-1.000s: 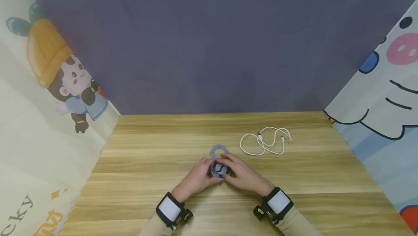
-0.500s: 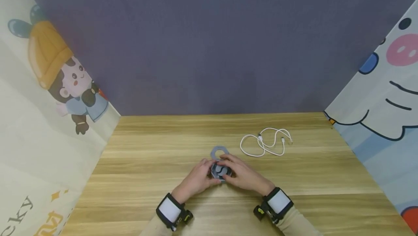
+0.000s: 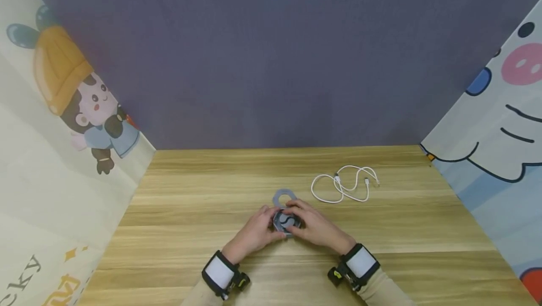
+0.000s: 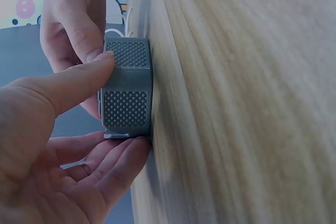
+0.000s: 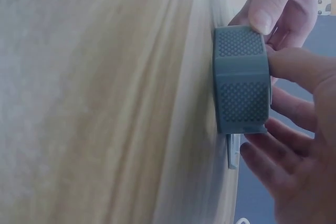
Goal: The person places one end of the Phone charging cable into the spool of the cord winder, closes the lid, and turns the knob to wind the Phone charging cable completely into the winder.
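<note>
Grey, dimpled plastic is what I have between both hands: a small hexagonal box [image 3: 286,221] sitting on the wooden tabletop [image 3: 190,212], near the middle and closer to the front edge. My left hand [image 3: 254,232] comes in from the left with its thumb laid across the box's textured side and its fingers curled round the near side, gripping it. My right hand [image 3: 315,228] mirrors it from the right, thumb on one textured face and fingertips along the far rim, pinching the box as well. In the wrist views the box stands flat on the wood, its underside touching the surface. Just behind it, towards the back edge, lies a flat grey ring-shaped piece [image 3: 284,197], partly covered by my fingertips. Further towards the right back corner, well apart from my hands, a white cable [image 3: 344,183] lies in loose loops.
</note>
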### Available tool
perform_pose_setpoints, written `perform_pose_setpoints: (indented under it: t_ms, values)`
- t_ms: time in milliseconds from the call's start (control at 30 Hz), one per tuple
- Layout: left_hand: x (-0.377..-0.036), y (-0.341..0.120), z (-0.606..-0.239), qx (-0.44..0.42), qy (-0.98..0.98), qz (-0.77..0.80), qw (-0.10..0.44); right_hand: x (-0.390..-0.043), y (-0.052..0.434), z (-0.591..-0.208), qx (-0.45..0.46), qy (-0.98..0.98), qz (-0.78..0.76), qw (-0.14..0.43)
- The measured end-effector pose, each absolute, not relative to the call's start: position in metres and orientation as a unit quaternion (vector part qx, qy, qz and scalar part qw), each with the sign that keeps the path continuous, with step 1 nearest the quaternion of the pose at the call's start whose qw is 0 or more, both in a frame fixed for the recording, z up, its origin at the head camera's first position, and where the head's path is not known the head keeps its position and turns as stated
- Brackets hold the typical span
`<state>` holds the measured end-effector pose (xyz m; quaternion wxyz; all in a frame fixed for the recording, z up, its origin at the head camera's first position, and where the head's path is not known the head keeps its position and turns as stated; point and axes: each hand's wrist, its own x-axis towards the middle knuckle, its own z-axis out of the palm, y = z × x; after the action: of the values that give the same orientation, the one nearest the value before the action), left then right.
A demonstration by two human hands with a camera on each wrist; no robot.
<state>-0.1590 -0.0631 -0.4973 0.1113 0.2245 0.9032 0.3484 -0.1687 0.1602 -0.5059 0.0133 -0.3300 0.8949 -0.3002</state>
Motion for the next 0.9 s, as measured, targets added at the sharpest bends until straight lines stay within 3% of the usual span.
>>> perform_pose_setpoints:
  t_ms: [400,900]
  values:
    - [-0.1615,-0.0632,-0.4993,0.232,0.895,0.363,0.112,-0.1656,0.1577,-0.5089,-0.302,0.911,-0.279,-0.036]
    - [-0.1598,-0.0646,-0.4999,0.227,0.896,0.367,0.108,-0.1638,0.1539,-0.5095,-0.293,0.921,-0.255,-0.039]
